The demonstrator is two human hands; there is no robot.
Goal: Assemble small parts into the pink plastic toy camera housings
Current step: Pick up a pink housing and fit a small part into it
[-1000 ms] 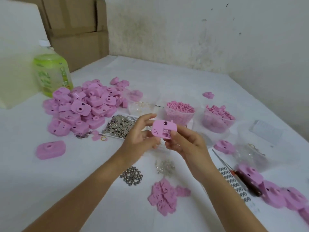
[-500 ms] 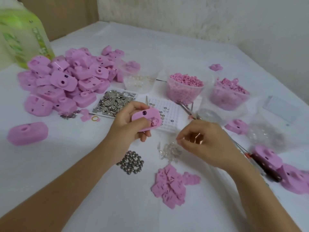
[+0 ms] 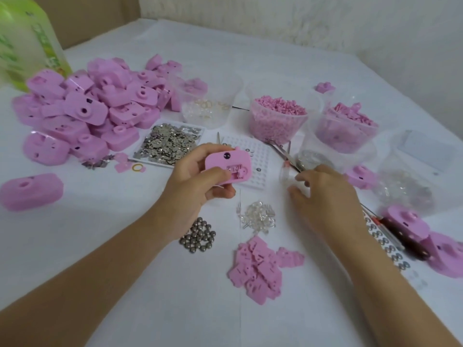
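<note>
Two hands: left hand (image 3: 195, 186) grips a housing (image 3: 226, 166); right hand (image 3: 323, 196), at its 3 o'clock by tweezers (image 3: 281, 152), too blurred to tell its grip. Bottle (image 3: 27, 38) label, 10 o'clock, unreadable.

The pink camera housing (image 3: 225, 161) sits tilted in my left hand (image 3: 198, 181), a rectangular opening showing, I think, tiny metal parts (image 3: 236, 171).

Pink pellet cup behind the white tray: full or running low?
Full. The pellet cup stands upright, and pink pellets fill it, mounded at the top.
</note>
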